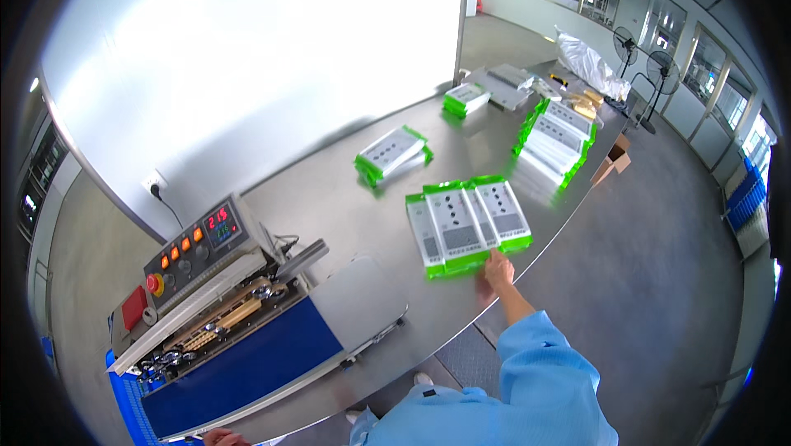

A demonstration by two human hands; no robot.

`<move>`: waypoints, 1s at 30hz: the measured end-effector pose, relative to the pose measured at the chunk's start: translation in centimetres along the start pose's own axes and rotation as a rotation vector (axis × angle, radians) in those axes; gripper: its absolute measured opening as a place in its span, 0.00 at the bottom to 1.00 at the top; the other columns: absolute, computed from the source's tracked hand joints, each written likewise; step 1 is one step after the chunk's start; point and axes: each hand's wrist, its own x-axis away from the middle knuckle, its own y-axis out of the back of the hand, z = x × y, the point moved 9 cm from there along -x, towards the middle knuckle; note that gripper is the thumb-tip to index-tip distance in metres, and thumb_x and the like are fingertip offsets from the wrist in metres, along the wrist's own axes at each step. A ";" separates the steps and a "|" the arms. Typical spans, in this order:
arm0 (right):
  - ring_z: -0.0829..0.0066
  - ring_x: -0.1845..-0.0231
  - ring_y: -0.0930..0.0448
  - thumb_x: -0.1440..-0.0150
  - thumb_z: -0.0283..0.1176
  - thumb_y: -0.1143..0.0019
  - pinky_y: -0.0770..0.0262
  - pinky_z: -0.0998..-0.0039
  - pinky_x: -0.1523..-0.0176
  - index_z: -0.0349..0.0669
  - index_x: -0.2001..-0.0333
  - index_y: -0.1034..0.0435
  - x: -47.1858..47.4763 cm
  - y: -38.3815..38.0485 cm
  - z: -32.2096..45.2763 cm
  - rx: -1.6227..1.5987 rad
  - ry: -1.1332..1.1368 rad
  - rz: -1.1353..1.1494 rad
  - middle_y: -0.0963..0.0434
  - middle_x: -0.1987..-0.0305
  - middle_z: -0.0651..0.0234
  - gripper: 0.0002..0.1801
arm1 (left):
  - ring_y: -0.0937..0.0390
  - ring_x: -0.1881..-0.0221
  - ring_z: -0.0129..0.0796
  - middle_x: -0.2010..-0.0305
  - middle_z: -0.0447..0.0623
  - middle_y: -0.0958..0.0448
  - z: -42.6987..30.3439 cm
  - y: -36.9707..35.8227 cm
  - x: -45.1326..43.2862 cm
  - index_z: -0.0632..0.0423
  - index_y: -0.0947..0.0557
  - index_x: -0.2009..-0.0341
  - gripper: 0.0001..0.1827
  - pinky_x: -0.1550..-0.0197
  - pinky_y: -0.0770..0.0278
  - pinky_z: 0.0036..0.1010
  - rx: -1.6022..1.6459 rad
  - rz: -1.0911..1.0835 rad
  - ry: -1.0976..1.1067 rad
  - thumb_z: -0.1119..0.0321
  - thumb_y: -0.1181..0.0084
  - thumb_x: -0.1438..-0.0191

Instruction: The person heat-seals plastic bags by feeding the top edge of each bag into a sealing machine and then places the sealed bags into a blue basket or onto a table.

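My right hand point(499, 270) reaches over the front edge of the steel table. Its curled fingers meet the green lower edge of a row of white-and-green plastic packets point(458, 229); whether they pinch it cannot be told. The packets lie flat, overlapping side by side, and bear printing. Only part of my left hand point(225, 437) shows at the bottom rim, by the front end of a band sealer's blue conveyor belt point(247, 372). What it holds, if anything, is hidden. Left of the row, more packets point(392, 152) lie stacked askew.
The band sealer's control panel point(198, 245) has a lit display and a red stop button point(152, 283). Another overlapping row of packets point(556, 137) lies farther right, and a small stack point(465, 98) near the white wall. An open carton point(613, 158) stands beyond the table's edge.
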 end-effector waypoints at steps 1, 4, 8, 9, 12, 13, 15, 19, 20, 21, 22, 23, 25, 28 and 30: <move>0.56 0.59 0.26 0.49 0.38 0.58 0.31 0.56 0.58 0.46 0.62 0.34 -0.1 0.5 1.0 0.046 0.043 0.030 0.25 0.61 0.57 0.13 | 0.30 0.74 0.31 0.61 0.54 0.32 -0.5 -2.0 0.0 0.60 0.23 0.65 0.07 0.72 0.30 0.22 0.053 0.061 0.020 0.73 0.49 0.49; 0.53 0.67 0.25 0.50 0.37 0.58 0.30 0.55 0.64 0.43 0.70 0.33 0.4 6.5 6.9 -0.060 0.369 -0.091 0.26 0.69 0.58 0.11 | 0.30 0.72 0.29 0.60 0.52 0.31 -1.1 -9.0 0.8 0.59 0.22 0.65 0.07 0.71 0.30 0.21 0.209 0.284 0.153 0.78 0.50 0.49; 0.53 0.76 0.26 0.51 0.37 0.57 0.30 0.55 0.70 0.39 0.78 0.33 -0.1 16.2 14.7 -0.121 0.571 -0.158 0.27 0.78 0.57 0.12 | 0.30 0.69 0.32 0.62 0.50 0.30 -2.3 -18.9 2.8 0.58 0.27 0.55 0.15 0.67 0.28 0.24 0.317 0.707 0.211 0.75 0.49 0.49; 0.52 0.77 0.26 0.52 0.36 0.57 0.30 0.55 0.70 0.39 0.79 0.33 0.0 19.2 16.5 -0.171 0.612 -0.171 0.27 0.79 0.55 0.12 | 0.30 0.70 0.32 0.66 0.48 0.30 -2.2 -21.6 3.4 0.54 0.30 0.48 0.22 0.67 0.26 0.27 0.339 0.803 0.199 0.71 0.46 0.50; 0.66 0.83 0.23 0.51 0.33 0.58 0.28 0.67 0.77 0.33 0.80 0.35 1.8 24.1 20.2 -0.242 0.661 0.143 0.27 0.83 0.58 0.13 | 0.33 0.53 0.35 0.53 0.53 0.33 -3.5 -28.3 4.4 0.54 0.37 0.43 0.36 0.51 0.33 0.28 0.369 0.905 0.249 0.69 0.37 0.58; 0.67 0.82 0.23 0.51 0.33 0.58 0.27 0.68 0.77 0.32 0.80 0.34 3.4 25.6 21.2 -0.313 0.599 0.288 0.27 0.83 0.58 0.14 | 0.32 0.52 0.36 0.53 0.53 0.32 -4.9 -29.4 4.1 0.54 0.39 0.42 0.40 0.50 0.34 0.29 0.375 0.839 0.181 0.67 0.35 0.60; 0.69 0.81 0.22 0.50 0.33 0.59 0.25 0.70 0.77 0.31 0.81 0.33 7.7 28.9 22.3 -0.451 0.451 0.560 0.27 0.84 0.59 0.16 | 0.37 0.48 0.36 0.48 0.53 0.36 -7.6 -31.2 4.3 0.54 0.40 0.42 0.43 0.47 0.36 0.31 0.425 0.794 0.128 0.66 0.32 0.62; 0.75 0.81 0.22 0.49 0.32 0.59 0.26 0.77 0.78 0.36 0.78 0.32 14.4 31.8 22.7 -0.696 0.285 0.830 0.29 0.83 0.67 0.13 | 0.36 0.46 0.38 0.47 0.56 0.35 -12.4 -31.6 6.4 0.58 0.42 0.42 0.46 0.45 0.38 0.33 0.659 0.865 0.043 0.65 0.31 0.64; 0.75 0.80 0.22 0.48 0.34 0.58 0.25 0.77 0.78 0.35 0.77 0.33 15.8 31.9 22.8 -0.711 0.275 0.859 0.30 0.82 0.67 0.13 | 0.34 0.48 0.35 0.48 0.55 0.32 -12.7 -31.1 6.4 0.61 0.39 0.45 0.39 0.47 0.36 0.31 0.730 0.835 0.065 0.70 0.34 0.61; 0.75 0.80 0.22 0.47 0.36 0.57 0.25 0.77 0.77 0.35 0.75 0.33 17.2 31.8 22.9 -0.720 0.265 0.890 0.30 0.81 0.67 0.14 | 0.32 0.50 0.35 0.50 0.55 0.31 -12.4 -30.2 6.1 0.61 0.38 0.47 0.36 0.49 0.35 0.30 0.789 0.770 0.129 0.72 0.35 0.61; 0.74 0.79 0.22 0.46 0.37 0.57 0.25 0.77 0.77 0.35 0.73 0.34 18.6 31.7 23.3 -0.728 0.259 0.925 0.30 0.80 0.67 0.15 | 0.31 0.51 0.34 0.52 0.54 0.30 -12.0 -29.2 5.6 0.61 0.37 0.48 0.34 0.50 0.33 0.30 0.843 0.697 0.194 0.74 0.36 0.60; 0.75 0.77 0.22 0.45 0.39 0.56 0.25 0.78 0.75 0.36 0.72 0.34 19.6 32.8 24.1 -0.784 0.325 0.886 0.30 0.78 0.67 0.16 | 0.30 0.53 0.34 0.54 0.53 0.28 -11.5 -28.3 5.0 0.62 0.35 0.49 0.31 0.51 0.32 0.29 0.894 0.618 0.259 0.75 0.38 0.59; 0.75 0.73 0.23 0.44 0.43 0.56 0.25 0.79 0.70 0.37 0.70 0.34 21.3 34.9 24.7 -0.897 0.450 0.822 0.29 0.76 0.67 0.17 | 0.28 0.58 0.32 0.59 0.51 0.26 -11.2 -26.3 3.4 0.62 0.32 0.53 0.24 0.55 0.30 0.26 0.963 0.560 0.256 0.77 0.42 0.56; 0.73 0.55 0.28 0.45 0.39 0.49 0.32 0.73 0.53 0.39 0.58 0.37 23.2 34.2 24.0 -0.992 0.720 0.428 0.31 0.58 0.66 0.17 | 0.29 0.60 0.28 0.59 0.50 0.27 -10.1 -24.1 1.7 0.61 0.32 0.53 0.19 0.58 0.30 0.24 1.068 0.554 0.316 0.74 0.47 0.50; 0.71 0.48 0.32 0.47 0.32 0.45 0.38 0.69 0.45 0.39 0.50 0.42 25.9 30.6 23.6 -1.278 0.671 0.435 0.35 0.49 0.64 0.23 | 0.30 0.59 0.26 0.57 0.48 0.28 -9.3 -23.4 1.9 0.61 0.32 0.52 0.17 0.56 0.32 0.22 1.142 0.583 0.340 0.72 0.49 0.47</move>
